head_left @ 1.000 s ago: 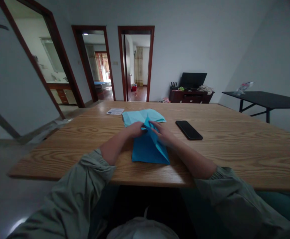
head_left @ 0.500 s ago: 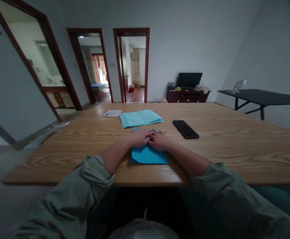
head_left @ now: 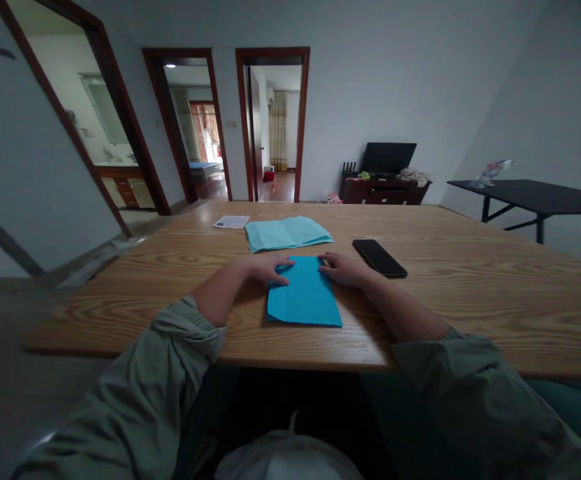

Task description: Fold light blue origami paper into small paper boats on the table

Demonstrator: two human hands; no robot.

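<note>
Bright blue folded paper lies flat on a wood-grained table, near the edge closest to us and in the middle of our view. Its lower left corner looks slightly cut or folded at a slant. We see the left hand at its upper left side, open, with thumb and fingers spread and their tips resting on the paper. The right hand touches the upper right corner with its fingers bent; we cannot tell whether it pinches the edge or only rests there. Both forearms come out of loose grey-green sleeves.

Just beyond the hands we find a pale blue paper, creased and lying flat, with a small white card beside it to the left. A black phone lies to the right, near the right hand. Farther off, we see a dark television on a low brown cabinet, a black table at the right, and three dark-red-framed doorways at the left.
</note>
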